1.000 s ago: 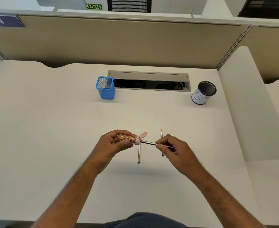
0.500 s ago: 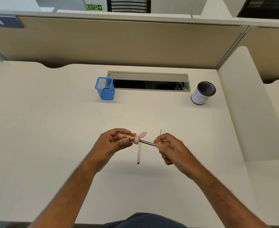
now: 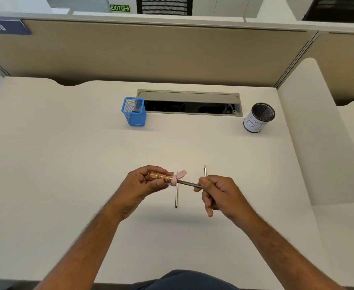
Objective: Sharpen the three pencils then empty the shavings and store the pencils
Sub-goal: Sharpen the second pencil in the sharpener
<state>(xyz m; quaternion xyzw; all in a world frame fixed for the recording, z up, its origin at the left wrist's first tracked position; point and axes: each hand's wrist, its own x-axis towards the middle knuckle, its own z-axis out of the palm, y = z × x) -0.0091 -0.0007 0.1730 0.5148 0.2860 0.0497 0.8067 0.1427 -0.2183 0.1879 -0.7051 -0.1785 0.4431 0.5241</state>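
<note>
Left hand (image 3: 142,185): fingers clamped on clear sharpener (image 3: 163,177) (shavings inside). Right hand (image 3: 217,195): fingers pinched on pencil (image 3: 187,183), long axis pointing left into sharpener. Two pencils on surface (image 3: 67,164).

Beige partition wall (image 3: 171,49), open cable tray (image 3: 189,105) in desk (image 3: 46,164), green exit sign (image 3: 120,8)

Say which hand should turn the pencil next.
Right hand: its fingers already pinch the pencil seated in the sharpener. Left hand is occupied steadying the sharpener.
</note>
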